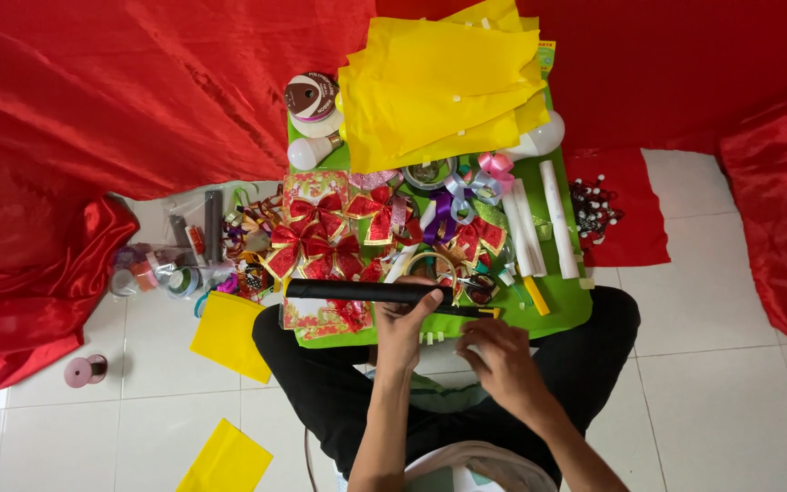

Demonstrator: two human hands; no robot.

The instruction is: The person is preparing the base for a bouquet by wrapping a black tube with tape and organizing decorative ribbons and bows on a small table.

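My left hand (404, 321) grips a long black roll (357, 291) that lies crosswise along the near edge of a small green table (565, 310). My right hand (499, 357) hovers just below the roll's right end, fingers curled near a thin black tool with a yellow tip (477, 312); whether it grips the tool I cannot tell. Just beyond the roll, red and gold ribbon bows (321, 228) crowd the table. I sit with black trousers under the table's near edge.
Yellow sheets (439, 82) pile at the table's far end beside ribbon spools (311, 98) and white bulbs (307, 150). White rolled sticks (557, 219) lie on the right. Red fabric (93, 100) drapes all around. Yellow pieces (228, 337), tape rolls (152, 273) and a pink spool (86, 370) sit on the white tile floor.
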